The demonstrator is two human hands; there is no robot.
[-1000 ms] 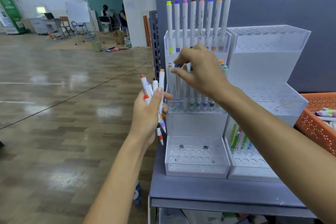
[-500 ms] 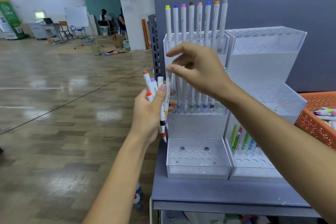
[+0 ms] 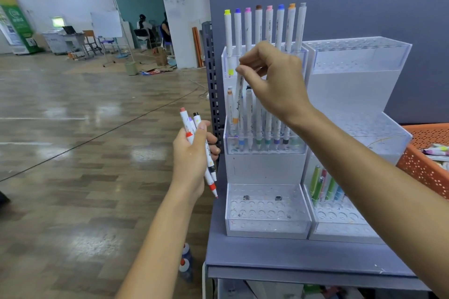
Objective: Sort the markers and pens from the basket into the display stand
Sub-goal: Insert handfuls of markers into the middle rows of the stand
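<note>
A clear acrylic display stand (image 3: pixel 264 170) stands on the grey shelf, with white markers in its top row and its middle row. My right hand (image 3: pixel 272 80) pinches the upper end of a white marker with an orange band (image 3: pixel 238 102), held above the left end of the middle row. My left hand (image 3: pixel 192 155) grips a bundle of markers (image 3: pixel 194 128) left of the stand, red and black caps pointing up. The orange basket (image 3: pixel 422 167) sits at the right edge with a few markers in it.
A second clear stand (image 3: pixel 357 109) to the right holds green, pink and blue pens in its bottom tier. A grey panel (image 3: pixel 364 7) backs the shelf. The shelf's front edge (image 3: pixel 303 272) is near me; open floor lies to the left, with people far off.
My right hand drew one orange-banded marker out of the bundle in my left hand and lifted it up toward the stand's middle row. My left hand stayed about where it was.
</note>
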